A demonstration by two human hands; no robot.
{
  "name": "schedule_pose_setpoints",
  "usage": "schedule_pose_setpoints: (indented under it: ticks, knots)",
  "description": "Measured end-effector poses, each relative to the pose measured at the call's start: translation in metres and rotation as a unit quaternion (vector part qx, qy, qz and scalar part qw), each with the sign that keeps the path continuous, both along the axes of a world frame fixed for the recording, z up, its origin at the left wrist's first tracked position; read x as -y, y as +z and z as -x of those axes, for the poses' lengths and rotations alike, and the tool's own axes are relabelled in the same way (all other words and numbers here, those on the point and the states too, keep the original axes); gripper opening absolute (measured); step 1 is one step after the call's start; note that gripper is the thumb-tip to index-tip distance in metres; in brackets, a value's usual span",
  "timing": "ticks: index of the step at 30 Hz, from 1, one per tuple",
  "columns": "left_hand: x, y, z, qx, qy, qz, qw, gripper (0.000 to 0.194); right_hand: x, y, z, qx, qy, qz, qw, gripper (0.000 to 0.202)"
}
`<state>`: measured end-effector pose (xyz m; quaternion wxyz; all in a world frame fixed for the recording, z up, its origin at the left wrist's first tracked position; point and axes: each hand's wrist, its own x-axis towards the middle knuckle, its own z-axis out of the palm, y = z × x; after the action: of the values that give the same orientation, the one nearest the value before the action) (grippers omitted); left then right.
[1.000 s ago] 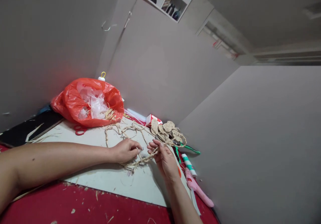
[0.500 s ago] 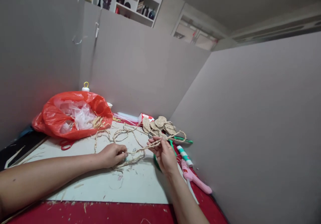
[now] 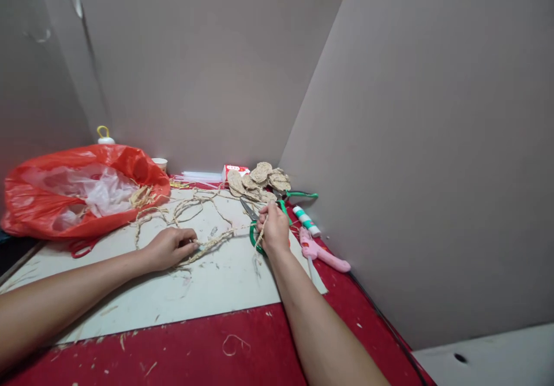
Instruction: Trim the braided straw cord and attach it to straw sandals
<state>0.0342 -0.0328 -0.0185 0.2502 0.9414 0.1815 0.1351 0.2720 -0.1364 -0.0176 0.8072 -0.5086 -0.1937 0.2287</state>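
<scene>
Pinching straw cord | left grip: closed | right grip: closed

The red table fills the lower part of the frame, strewn with pale fibre scraps, and 1 white board covers much of its middle. Loops of braided straw-coloured cord spread over the board left of centre. An open red plastic bag sits at left, overlapping the board. Translucent sticks and 1 red-and-white box lie behind the board; right of centre are 1 striped roll and 1 pink glue gun.
</scene>
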Motion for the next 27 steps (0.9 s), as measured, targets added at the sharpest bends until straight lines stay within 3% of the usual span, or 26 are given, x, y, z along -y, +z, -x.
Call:
schedule_pose_setpoints:
  ticks: [16,27]
  knots:
    - [-0.001,0.002,-0.005,-0.019,-0.006,-0.018,1.000,0.026,0.003,0.001,0.014,0.090,0.023,0.043,0.995,0.040]
    - [0.001,0.000,0.004,-0.019,-0.018,-0.048,0.999,0.023,0.000,-0.013,0.016,0.120,0.026,0.084,0.989,0.040]
